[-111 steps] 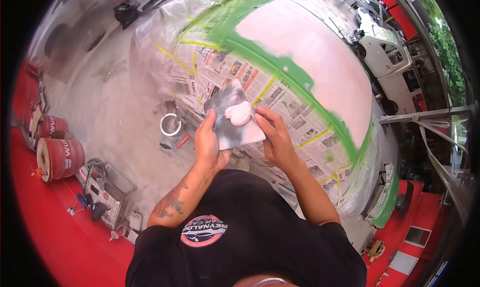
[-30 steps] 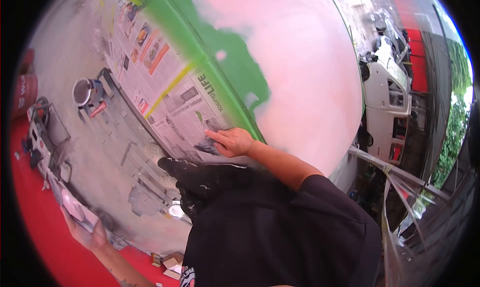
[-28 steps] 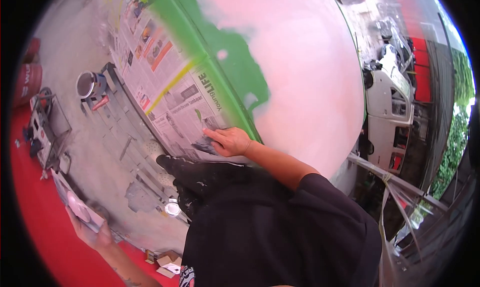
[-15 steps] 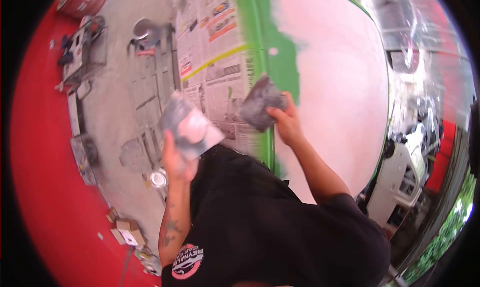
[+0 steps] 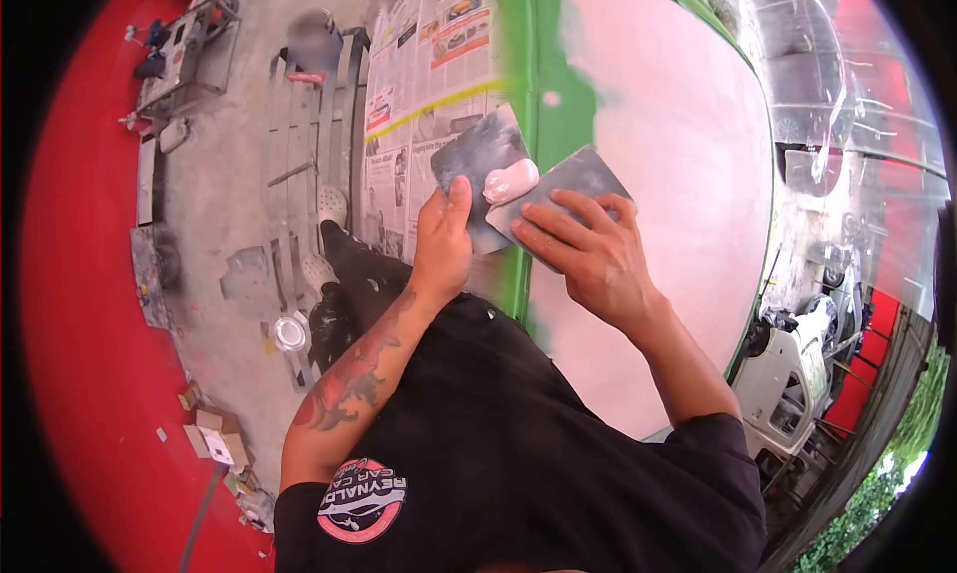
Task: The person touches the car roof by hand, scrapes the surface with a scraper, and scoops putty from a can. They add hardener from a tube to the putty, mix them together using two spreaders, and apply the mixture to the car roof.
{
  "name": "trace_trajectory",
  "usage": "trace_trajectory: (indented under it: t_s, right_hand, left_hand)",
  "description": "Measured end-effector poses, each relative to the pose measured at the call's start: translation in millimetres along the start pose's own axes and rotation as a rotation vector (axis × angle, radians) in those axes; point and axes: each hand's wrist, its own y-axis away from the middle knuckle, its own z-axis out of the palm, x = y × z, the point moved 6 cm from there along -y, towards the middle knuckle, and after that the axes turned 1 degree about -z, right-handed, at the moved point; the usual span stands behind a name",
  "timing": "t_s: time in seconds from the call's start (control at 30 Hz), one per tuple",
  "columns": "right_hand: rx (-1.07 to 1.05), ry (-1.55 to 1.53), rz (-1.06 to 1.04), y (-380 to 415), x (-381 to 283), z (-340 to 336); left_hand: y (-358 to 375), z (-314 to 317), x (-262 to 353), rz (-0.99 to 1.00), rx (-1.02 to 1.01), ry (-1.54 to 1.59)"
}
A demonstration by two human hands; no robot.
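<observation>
My left hand point(image 5: 445, 236) grips a grey, smeared putty board point(image 5: 478, 144), thumb lying on its face. A glossy lump of pale pink putty point(image 5: 510, 181) sits on that board. In my right hand point(image 5: 603, 259) is a flat grey putty spreader point(image 5: 595, 171), fingers spread over its upper face. The spreader's left corner meets the board just below the putty. Beyond both hands lies a green panel point(image 5: 565, 84), with a wide coat of pale pink filler point(image 5: 683, 174) over much of it. Masking newspaper point(image 5: 429, 64) borders the panel on the left.
On the floor to the left are a metal rack point(image 5: 299, 144), a round can point(image 5: 291, 332) and an open cardboard box point(image 5: 217, 438). A wheeled cart point(image 5: 189, 54) stands farther off. A white vehicle body point(image 5: 793, 383) is at the right.
Both hands have come together from apart, the left moving right and up. The spreader has turned and now touches the board beside the putty.
</observation>
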Motion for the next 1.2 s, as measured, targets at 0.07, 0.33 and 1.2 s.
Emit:
trace_trajectory:
  t_s: [0.07, 0.33, 1.2]
  right_hand:
    - [-0.082, -0.071, -0.046, 6.3, -0.9, -1.2]
    - [-0.254, -0.052, -0.094, 66.4, 59.0, 36.0]
    - [-0.510, 0.053, -0.213, 102.2, 63.8, 122.2]
  left_hand:
    - [5.2, 4.2, 0.1, -0.029, 0.110, -0.016]
    - [-15.3, -28.0, 82.4, 0.236, 0.201, 0.455]
    - [29.3, -98.3, 128.7, 0.280, 0.478, 0.448]
